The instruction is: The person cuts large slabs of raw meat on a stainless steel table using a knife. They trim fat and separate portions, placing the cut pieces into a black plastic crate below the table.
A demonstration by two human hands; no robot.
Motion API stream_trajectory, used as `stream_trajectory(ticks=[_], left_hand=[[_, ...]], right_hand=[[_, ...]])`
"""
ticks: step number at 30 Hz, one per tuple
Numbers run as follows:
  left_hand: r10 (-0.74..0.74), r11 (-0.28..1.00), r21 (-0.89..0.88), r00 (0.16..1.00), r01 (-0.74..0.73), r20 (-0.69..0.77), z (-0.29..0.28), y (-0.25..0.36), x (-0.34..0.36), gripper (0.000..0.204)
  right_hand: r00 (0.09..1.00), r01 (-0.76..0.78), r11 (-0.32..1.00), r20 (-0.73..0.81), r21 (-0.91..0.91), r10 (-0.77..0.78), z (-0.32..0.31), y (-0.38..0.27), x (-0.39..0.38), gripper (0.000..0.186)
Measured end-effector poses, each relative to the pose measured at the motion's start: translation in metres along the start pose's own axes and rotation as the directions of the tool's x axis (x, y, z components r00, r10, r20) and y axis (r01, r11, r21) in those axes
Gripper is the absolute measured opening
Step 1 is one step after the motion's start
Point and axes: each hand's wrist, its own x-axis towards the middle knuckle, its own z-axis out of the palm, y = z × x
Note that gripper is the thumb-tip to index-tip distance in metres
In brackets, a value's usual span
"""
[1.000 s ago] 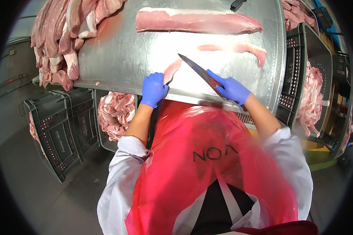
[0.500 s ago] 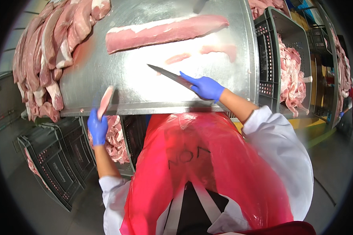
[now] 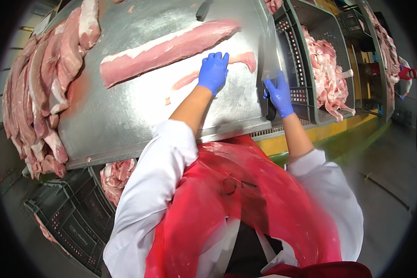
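Note:
My left hand, in a blue glove, lies over the steel table with its fingers stretched forward and slightly apart. A pale pink meat strip shows on one side of it and a second meat trimming on the other; what is under the palm is hidden. Just beyond the fingers lies a long pork loin with a white fat edge. My right hand, also gloved, grips a knife by its black handle near the table's right edge, blade pointing away from me.
Several pork loins are piled at the table's left. Another dark handle lies at the far side. A grey crate of meat trimmings stands right of the table; dark crates stand below left. Another person is at far right.
My left hand has let go of the meat strip it held by the near crate and moved right, over the trimmings. My right hand has swung the knife to the table's right edge.

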Motion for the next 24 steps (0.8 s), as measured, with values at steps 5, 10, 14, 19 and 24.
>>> stream_trajectory(ticks=[5, 10, 14, 19, 24], left_hand=[[-0.129, 0.976, 0.199, 0.973, 0.090, 0.194, 0.021, -0.032, 0.022, 0.021], [-0.459, 0.886, 0.171, 0.865, 0.430, 0.204, -0.055, -0.074, -0.048, 0.025], [-0.665, 0.747, 0.209, 0.704, 0.632, 0.248, -0.094, -0.060, -0.110, 0.048], [-0.589, 0.808, 0.156, 0.780, 0.568, 0.213, -0.090, -0.036, -0.167, 0.041], [-0.640, 0.769, 0.096, 0.761, 0.632, 0.108, -0.072, -0.041, -0.194, 0.034]], right_hand=[[0.995, -0.063, 0.992, 0.081, 0.111, 0.054, -0.018, 0.011, -0.035, 0.067], [0.902, 0.326, 0.894, 0.383, -0.306, -0.197, 0.014, -0.008, -0.054, 0.049], [0.783, 0.495, 0.722, 0.608, -0.484, -0.129, 0.081, -0.013, -0.052, 0.054], [0.727, 0.562, 0.561, 0.687, -0.608, 0.016, 0.114, -0.024, -0.048, 0.055], [0.619, 0.762, 0.337, 0.775, -0.552, -0.129, 0.182, -0.024, -0.029, 0.060]])
